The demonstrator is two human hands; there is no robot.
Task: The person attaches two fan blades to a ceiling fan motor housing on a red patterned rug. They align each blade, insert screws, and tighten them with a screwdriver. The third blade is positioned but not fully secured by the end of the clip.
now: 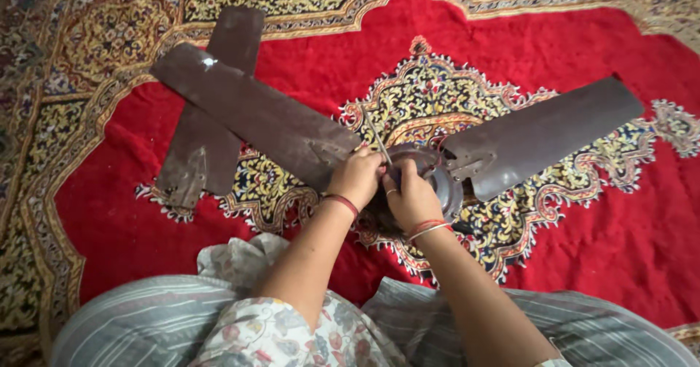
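hub [437,170]: at 12 o'clock, touching both hands
left hand [357,177]: pinching screwdriver [377,139]
right hand [412,196]: fingers curled on hub
screwdriver axis: 11 to 5 o'clock

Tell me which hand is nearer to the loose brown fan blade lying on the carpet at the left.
Left. The left hand is just right of the loose brown fan blade, apart from it; the right hand is farther right, at the round fan motor hub.

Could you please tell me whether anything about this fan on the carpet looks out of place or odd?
Yes. One blade lies loose on the carpet, detached, under another blade near the motor hub, where both hands, left and right, work.
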